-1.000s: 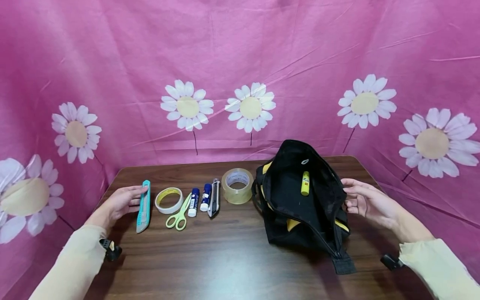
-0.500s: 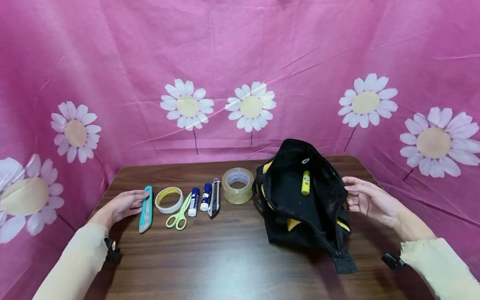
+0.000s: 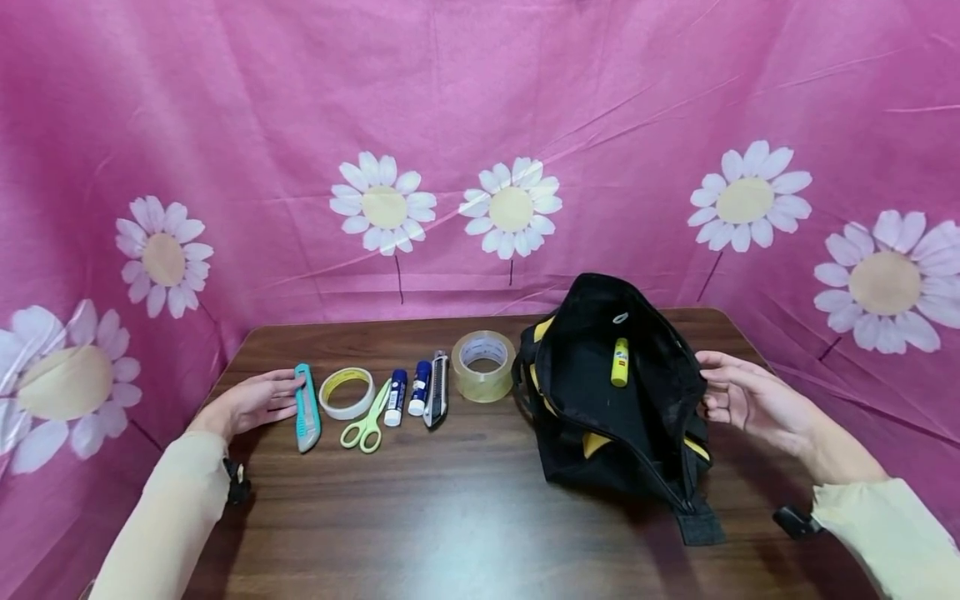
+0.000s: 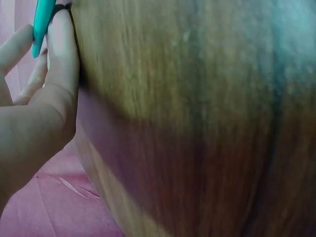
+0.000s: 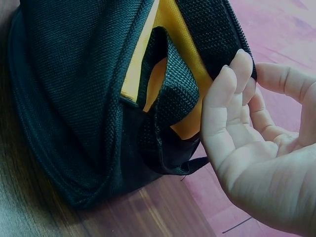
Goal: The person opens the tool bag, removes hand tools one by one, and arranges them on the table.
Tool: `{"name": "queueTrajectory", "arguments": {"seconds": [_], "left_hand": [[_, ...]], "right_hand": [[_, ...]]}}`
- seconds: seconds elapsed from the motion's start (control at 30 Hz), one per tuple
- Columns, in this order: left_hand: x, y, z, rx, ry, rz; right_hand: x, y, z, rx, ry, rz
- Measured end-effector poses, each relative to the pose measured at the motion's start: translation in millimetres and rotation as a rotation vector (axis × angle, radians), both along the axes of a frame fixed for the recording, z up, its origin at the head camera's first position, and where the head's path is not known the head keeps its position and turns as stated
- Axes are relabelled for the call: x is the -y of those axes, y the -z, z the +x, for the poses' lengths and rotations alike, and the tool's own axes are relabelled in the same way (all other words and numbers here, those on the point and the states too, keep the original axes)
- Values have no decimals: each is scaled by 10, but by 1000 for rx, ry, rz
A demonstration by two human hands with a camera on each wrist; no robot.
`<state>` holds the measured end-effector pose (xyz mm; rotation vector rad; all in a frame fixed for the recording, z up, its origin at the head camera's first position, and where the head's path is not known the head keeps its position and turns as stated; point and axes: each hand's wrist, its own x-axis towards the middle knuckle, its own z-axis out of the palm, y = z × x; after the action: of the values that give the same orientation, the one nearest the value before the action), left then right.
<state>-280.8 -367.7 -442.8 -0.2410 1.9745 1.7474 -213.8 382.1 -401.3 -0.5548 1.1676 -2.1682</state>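
Observation:
At the left of the head view my left hand [image 3: 255,402] pinches a teal box cutter [image 3: 307,408] between fingertips and thumb, near its upper end. In the left wrist view only a tip of the teal box cutter [image 4: 42,22] shows between the fingers. My right hand [image 3: 757,407] pinches the zipper edge of a black bag [image 3: 570,454] with yellow trim, whose mouth gapes wide. The right wrist view shows the fingertips [image 5: 242,61] on that zippered edge. Inside the bag lies a small yellow glue stick [image 3: 620,362].
Right of the teal box cutter, a row holds a white tape roll [image 3: 327,400], light green scissors [image 3: 363,434], two blue-and-white glue sticks [image 3: 396,398], a black-and-silver box cutter [image 3: 437,390] and a clear packing tape roll [image 3: 483,387]. A pink flowered cloth [image 3: 450,100] hangs behind the table [image 3: 375,525].
The teal box cutter has turned slightly in the left hand, its lower end swinging right. The right hand keeps its hold on the bag's edge. The head view has shifted a little.

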Motion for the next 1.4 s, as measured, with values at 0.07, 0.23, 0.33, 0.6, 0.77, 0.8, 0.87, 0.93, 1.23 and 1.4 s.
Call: {"name": "queueTrajectory", "arguments": {"seconds": [0.07, 0.23, 0.33, 0.6, 0.77, 0.8, 0.87, 0.93, 1.23, 1.4], "left_hand": [[22, 0, -6, 1, -5, 19], [20, 14, 4, -6, -25, 9], [5, 27, 16, -44, -17, -58], [-118, 95, 31, -162, -84, -255], [-162, 69, 58, -206, -110, -319], [-170, 54, 63, -213, -107, -332], [-183, 21, 71, -219, -108, -353], [-193, -5, 85, -227, -103, -370], [-223, -54, 167, -269, -101, -375], [-294, -223, 192, -375, -133, -362]], "right_hand": [[6, 4, 0, -2, 7, 2], [24, 3, -5, 4, 15, 4], [42, -13, -21, -12, -1, -10], [55, -87, -71, -34, -20, -10], [48, -104, -72, -26, -12, 7], [41, -98, -72, -28, -11, 9], [35, -96, -64, -26, -13, 8], [24, -76, -69, -25, -18, 5], [13, -112, -105, -23, -3, 27], [28, -99, -124, -27, -24, 13]]}}
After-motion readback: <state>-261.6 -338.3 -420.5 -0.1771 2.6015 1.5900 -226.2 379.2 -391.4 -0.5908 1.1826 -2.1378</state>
